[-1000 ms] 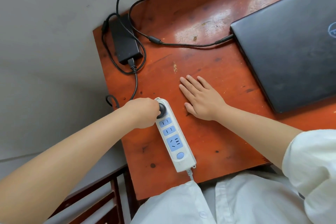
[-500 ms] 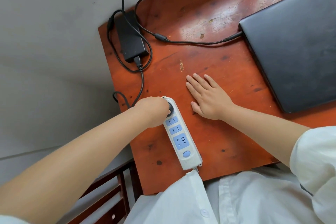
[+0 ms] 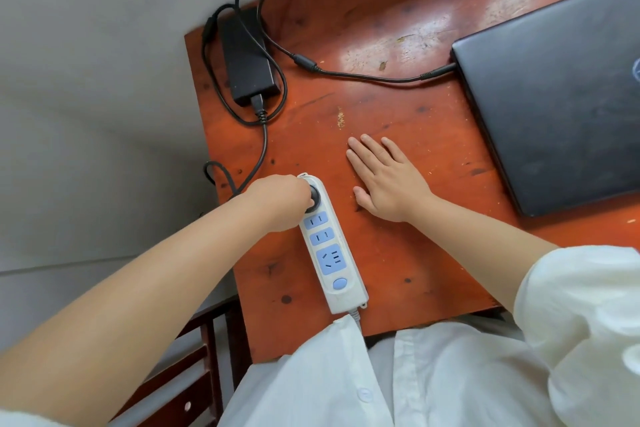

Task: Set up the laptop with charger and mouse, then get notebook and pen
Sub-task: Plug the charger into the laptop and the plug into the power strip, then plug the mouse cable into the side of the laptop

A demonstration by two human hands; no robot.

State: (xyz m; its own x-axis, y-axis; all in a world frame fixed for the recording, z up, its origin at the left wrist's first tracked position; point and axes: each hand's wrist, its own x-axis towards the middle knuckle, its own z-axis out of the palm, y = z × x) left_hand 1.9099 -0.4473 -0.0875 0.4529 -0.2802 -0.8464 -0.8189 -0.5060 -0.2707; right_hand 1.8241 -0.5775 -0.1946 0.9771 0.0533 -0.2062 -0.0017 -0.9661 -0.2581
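A closed dark laptop (image 3: pixel 561 97) lies at the right of the red wooden table (image 3: pixel 398 253). Its black charger brick (image 3: pixel 247 59) sits at the table's far left corner, with the cable (image 3: pixel 367 74) running into the laptop's left edge. A white power strip (image 3: pixel 332 260) with blue sockets lies near the front edge. My left hand (image 3: pixel 280 199) is closed on the black charger plug (image 3: pixel 314 199) at the strip's top socket. My right hand (image 3: pixel 388 180) rests flat on the table beside the strip, fingers spread, holding nothing. No mouse, notebook or pen is in view.
A grey floor lies to the left of the table. Part of a dark wooden chair frame (image 3: pixel 194 378) shows at the lower left below the table's corner. The strip's own cord (image 3: pixel 356 321) drops off the front edge by my white shirt.
Both hands stay in the same places relative to the strip and table. Only the camera view has shifted a little.
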